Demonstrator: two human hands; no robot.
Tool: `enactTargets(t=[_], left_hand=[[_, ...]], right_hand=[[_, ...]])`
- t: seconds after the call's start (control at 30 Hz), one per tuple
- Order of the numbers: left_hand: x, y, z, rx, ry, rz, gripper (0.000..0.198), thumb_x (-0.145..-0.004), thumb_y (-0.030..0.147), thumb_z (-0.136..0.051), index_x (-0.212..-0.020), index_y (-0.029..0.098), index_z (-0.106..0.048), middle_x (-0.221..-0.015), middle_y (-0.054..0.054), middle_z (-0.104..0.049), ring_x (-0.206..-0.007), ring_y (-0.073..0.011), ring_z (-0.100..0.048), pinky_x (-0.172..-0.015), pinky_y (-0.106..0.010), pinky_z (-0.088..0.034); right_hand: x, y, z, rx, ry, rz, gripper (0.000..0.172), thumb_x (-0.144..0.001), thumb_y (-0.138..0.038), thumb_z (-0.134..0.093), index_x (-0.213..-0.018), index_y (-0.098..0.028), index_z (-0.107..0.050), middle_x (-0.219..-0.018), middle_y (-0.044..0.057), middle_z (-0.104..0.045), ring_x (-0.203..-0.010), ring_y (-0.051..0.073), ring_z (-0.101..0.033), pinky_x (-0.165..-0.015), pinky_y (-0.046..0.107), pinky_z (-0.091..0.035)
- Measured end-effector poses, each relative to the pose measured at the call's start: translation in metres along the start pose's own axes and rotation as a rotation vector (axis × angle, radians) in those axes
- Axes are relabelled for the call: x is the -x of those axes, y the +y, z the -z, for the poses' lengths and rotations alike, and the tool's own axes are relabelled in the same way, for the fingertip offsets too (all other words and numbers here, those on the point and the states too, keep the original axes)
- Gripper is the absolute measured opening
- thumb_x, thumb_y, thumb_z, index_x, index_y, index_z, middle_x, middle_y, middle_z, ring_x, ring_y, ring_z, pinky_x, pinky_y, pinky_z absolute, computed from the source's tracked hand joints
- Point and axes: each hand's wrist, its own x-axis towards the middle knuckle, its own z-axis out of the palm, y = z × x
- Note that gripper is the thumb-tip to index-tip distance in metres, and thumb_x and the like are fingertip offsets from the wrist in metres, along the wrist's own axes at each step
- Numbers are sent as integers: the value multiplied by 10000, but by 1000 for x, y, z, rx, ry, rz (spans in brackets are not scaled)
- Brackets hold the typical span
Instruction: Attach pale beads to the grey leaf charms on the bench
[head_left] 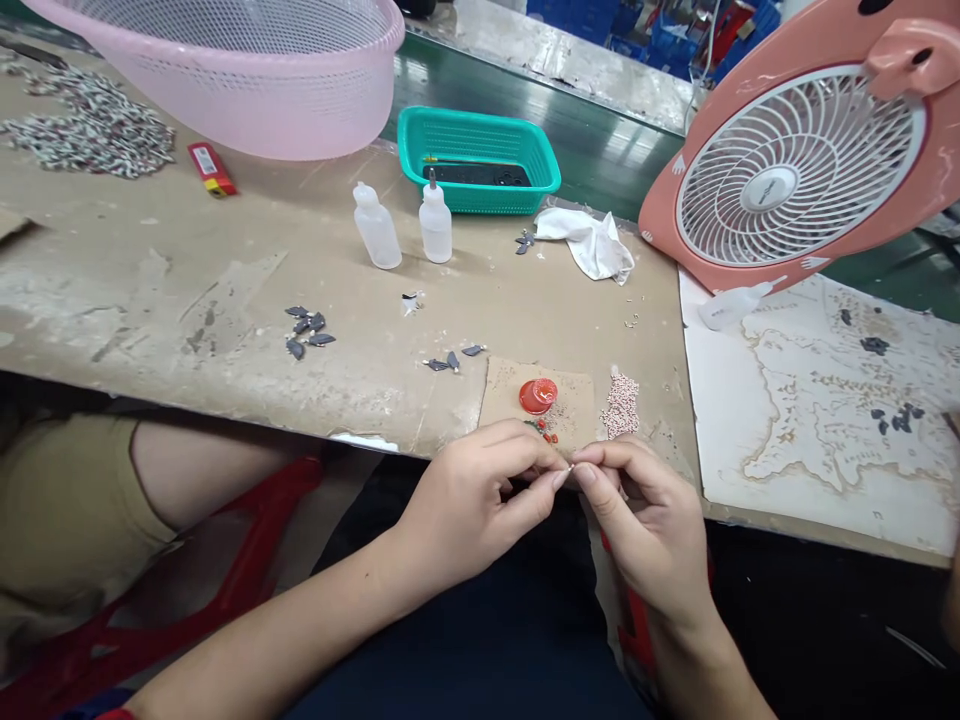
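Both my hands meet at the table's near edge, fingertips almost touching. My left hand (480,490) is closed in a pinch of thumb and forefinger. My right hand (652,510) pinches from the other side. Between the fingertips shows a tiny pale piece (571,468), too small to name. Just beyond the hands, a cardboard square (502,390) bears a round red cap-like dish (538,395) and small red and dark bits (549,436). To the right of it is a heap of tiny pink-and-white pieces (621,405).
Small dark leaf-like pieces (307,328) lie in groups. Behind stand two squeeze bottles (436,225), a green basket (480,200) with a black phone-like object, a pink basket (322,100) and an orange fan (675,210). A co-worker's leg (202,470) is at left.
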Motion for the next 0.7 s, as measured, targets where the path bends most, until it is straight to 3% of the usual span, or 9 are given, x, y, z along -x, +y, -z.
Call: enactTargets(t=[0.23,0.3,0.37,0.5,0.6,0.7], left_hand=[[1,-7,8,-192,-64,-68,110,-914,136,-595,-860,169,-685,-845,-32,-696,-759,-143,-642,-662,-240,-499],[-1,-13,18,-289,-38,-60,121,-936,183,-588,-871,176,-691,-867,-36,-708,-805,-162,-651,-725,-272,-509],[-4,-20,33,-468,60,-10,137,-953,230,-580,-911,186,-703,-924,-43,-717,-887,-194,-653,-805,-313,-507],[-13,-38,68,-874,275,204,187,-953,322,-589,-1035,206,-710,-1031,-64,-701,-1024,-277,-622,-839,-377,-488],[-18,-47,82,-946,261,297,191,-946,374,-599,-1026,244,-713,-1048,-47,-694,-1047,-291,-615,-778,-369,-476],[-19,-52,83,-939,229,294,150,-946,357,-599,-937,253,-706,-1026,-25,-693,-1029,-279,-613,-729,-354,-456]], right_hand=[[-13,-7,6,122,-200,10,92,-919,-215,-589,-848,-226,-647,-675,-49,-504,-602,99,-468,-568,243,-394],[-17,-6,5,154,-172,-2,106,-921,-226,-583,-829,-223,-634,-667,-51,-492,-600,100,-462,-581,246,-395],[-21,-4,5,216,-82,-3,108,-919,-242,-587,-820,-221,-627,-653,-55,-470,-600,101,-454,-596,249,-393],[-34,2,4,361,57,27,105,-908,-265,-600,-825,-215,-639,-657,-50,-474,-615,108,-466,-613,257,-391],[-45,2,3,447,54,44,116,-906,-276,-596,-827,-209,-648,-654,-47,-478,-616,113,-473,-609,262,-386],[-53,0,0,540,27,58,131,-904,-274,-588,-809,-202,-643,-656,-45,-475,-618,115,-478,-599,264,-369]])
